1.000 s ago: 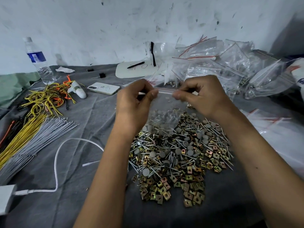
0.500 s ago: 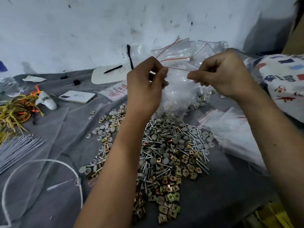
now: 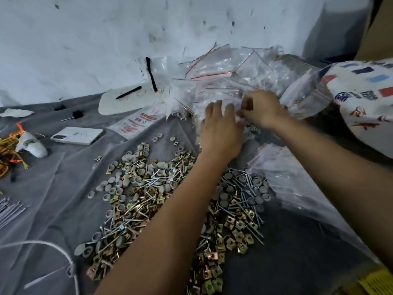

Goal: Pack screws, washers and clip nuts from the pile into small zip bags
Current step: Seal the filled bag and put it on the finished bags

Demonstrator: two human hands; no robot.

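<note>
From the head camera, both forearms reach forward over a tabletop (image 3: 53, 188) covered in grey cloth. The left hand (image 3: 221, 128) lies with fingers spread wide and flat, pressing down on a clear zip bag (image 3: 214, 99) at the near edge of a heap of filled zip bags (image 3: 244, 71) with red seal strips, piled against the white wall (image 3: 106, 39). The right hand (image 3: 263, 109) sits just beside it, touching it at the fingertips, with thumb and forefinger pinched narrow on the clear plastic of that same bag; how much of the bag it grips cannot be told through the blur. Below the arms spreads the pile (image 3: 148, 201) of loose hardware: long silver screws (image 3: 153, 180), grey round washers (image 3: 112, 184) mostly toward the left and far side, and brass-coloured square clip nuts (image 3: 238, 226) toward the near side, partly hidden under the left forearm. A flat stack of empty zip bags (image 3: 282, 167) lies just right of the pile, under the right forearm. To the left rest a white phone (image 3: 77, 136), a small white device (image 3: 32, 143) beside tangled yellow and orange wires (image 3: 8, 152), grey cable ties (image 3: 10, 209) and a white cable (image 3: 53, 248). A printed white bag (image 3: 365, 107) lies at the far right.
</note>
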